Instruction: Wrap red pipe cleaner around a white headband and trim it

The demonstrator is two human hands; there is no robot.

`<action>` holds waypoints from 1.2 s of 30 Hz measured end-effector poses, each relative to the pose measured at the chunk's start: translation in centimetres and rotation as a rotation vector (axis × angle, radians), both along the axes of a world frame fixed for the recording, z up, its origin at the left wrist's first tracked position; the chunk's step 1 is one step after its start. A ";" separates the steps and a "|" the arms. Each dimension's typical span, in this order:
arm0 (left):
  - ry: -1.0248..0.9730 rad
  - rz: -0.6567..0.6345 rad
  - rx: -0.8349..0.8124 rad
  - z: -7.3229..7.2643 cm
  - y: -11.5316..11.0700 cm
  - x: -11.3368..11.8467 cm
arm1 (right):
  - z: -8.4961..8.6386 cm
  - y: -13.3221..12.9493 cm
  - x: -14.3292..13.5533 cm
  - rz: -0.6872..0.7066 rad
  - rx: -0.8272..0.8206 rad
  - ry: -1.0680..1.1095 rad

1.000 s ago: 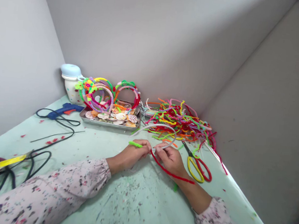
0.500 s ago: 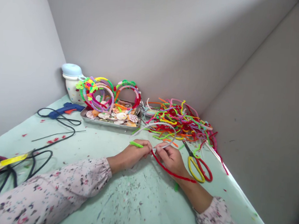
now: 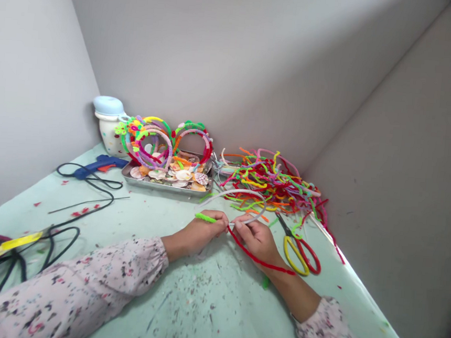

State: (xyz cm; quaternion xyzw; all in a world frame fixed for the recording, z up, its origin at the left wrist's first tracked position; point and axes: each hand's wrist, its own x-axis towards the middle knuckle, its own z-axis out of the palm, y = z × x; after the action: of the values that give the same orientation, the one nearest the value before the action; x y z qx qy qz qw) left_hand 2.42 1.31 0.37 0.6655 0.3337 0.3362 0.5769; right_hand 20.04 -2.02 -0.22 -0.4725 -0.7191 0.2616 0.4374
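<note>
A pale curved headband (image 3: 262,197) arches above my two hands, which meet near the middle of the table. My right hand (image 3: 256,239) pinches one end of it. A red pipe cleaner (image 3: 253,256) runs from between the fingertips down across my right hand and wrist. My left hand (image 3: 206,231) is closed at the same spot, its fingertips at the red piece, and a short bright green pipe cleaner (image 3: 205,218) pokes out of its grip to the left. The exact contact between the fingertips is too small to make out.
Behind my hands stands a metal tray (image 3: 164,186) of shells with colourful headbands (image 3: 152,149). A pipe cleaner pile (image 3: 272,181) and scissors (image 3: 300,254) lie to the right. At left are a blue glue gun (image 3: 95,167), dark cable (image 3: 63,223) and white jar (image 3: 112,133).
The arch of the pale headband has dipped slightly. Both hands stay in nearly the same place and keep their grip.
</note>
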 end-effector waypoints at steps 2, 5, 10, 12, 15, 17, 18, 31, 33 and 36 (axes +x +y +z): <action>-0.007 -0.003 -0.010 -0.1 0.0 0.0 | 0.0 0.0 0.0 0.004 -0.011 0.005; -0.030 -0.006 -0.024 -0.1 0.0 0.0 | 0.0 -0.1 -0.1 -0.007 -0.017 0.004; -0.069 -0.032 -0.074 0.0 0.0 0.1 | 0.2 -0.1 -0.1 -0.039 0.006 0.015; -0.078 -0.045 -0.088 -0.2 0.0 0.1 | 0.2 0.0 0.0 -0.045 0.001 0.019; -0.073 -0.023 -0.084 -0.6 0.1 0.0 | 0.1 -0.1 0.0 -0.040 -0.005 0.010; -0.064 -0.009 -0.073 -0.8 0.2 0.0 | 0.0 -0.1 0.0 -0.030 0.006 0.003; -0.060 -0.003 -0.068 -0.8 0.2 0.0 | 0.0 -0.1 0.0 -0.023 0.013 0.001; -0.033 0.011 -0.052 -0.7 0.1 -0.1 | 0.1 -0.2 -0.1 -0.009 0.032 0.002; -0.042 0.008 -0.054 -0.8 0.1 0.0 | 0.0 -0.1 -0.2 -0.015 0.034 0.002; -0.055 0.016 -0.058 -0.9 0.1 0.0 | -0.1 -0.1 -0.2 -0.034 0.031 0.004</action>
State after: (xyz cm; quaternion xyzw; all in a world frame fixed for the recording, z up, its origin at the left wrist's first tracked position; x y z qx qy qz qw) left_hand 2.44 1.46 -0.51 0.6364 0.3325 0.3490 0.6022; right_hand 19.88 -2.13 -0.28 -0.4773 -0.7141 0.2439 0.4503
